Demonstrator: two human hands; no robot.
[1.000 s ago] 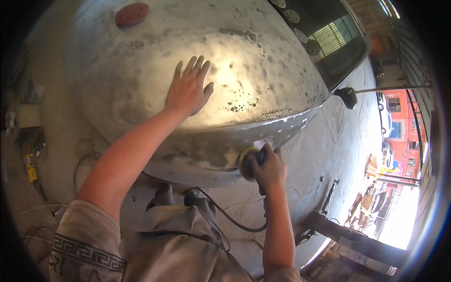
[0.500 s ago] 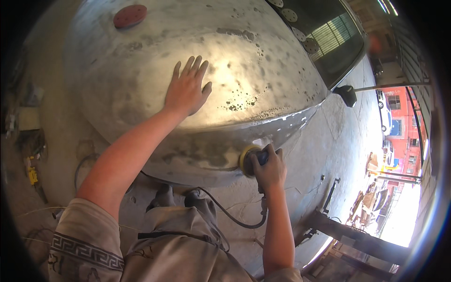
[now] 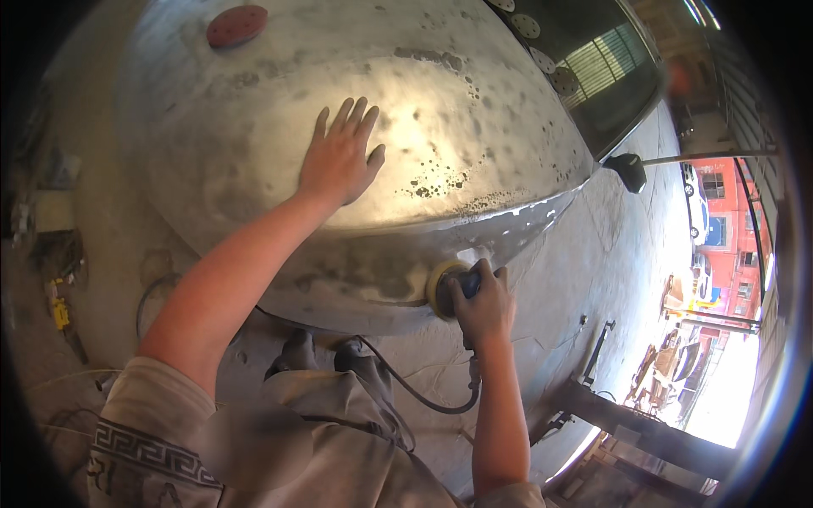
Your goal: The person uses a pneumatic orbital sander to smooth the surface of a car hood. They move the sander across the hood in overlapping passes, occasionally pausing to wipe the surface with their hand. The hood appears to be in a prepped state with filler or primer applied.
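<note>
While the left hand [image 3: 339,161] keeps its place near the centre of the head view, the orbital sander [image 3: 447,292] has moved only slightly leftward since half a second ago, just right of the lower centre. It remains against the fender [image 3: 339,271], so the sanding appears to be concentrated on one small stretch of that panel rather than travelling along it.

The fingers of the left hand are extended and a little apart, the thumb held out, the palm laid on the hood [image 3: 279,127] with nothing in its grasp. The right hand [image 3: 489,305] has its fingers curled around the sander's dark body; how tightly cannot be told.

Counted, there are two bare hands, one orbital sander with a yellow-edged pad, and one dark hose [image 3: 453,411] curving through the lower middle of the frame. One red sanding disc [image 3: 238,26] lies on the hood at upper left. Four pale or greyish perforated discs [image 3: 527,26] show along the lower edge of the windshield [image 3: 605,118] at upper right, the topmost cut by the frame. One side mirror [image 3: 627,173] juts out at right, and two dark shoes [image 3: 292,351] stand below the fender.
</note>
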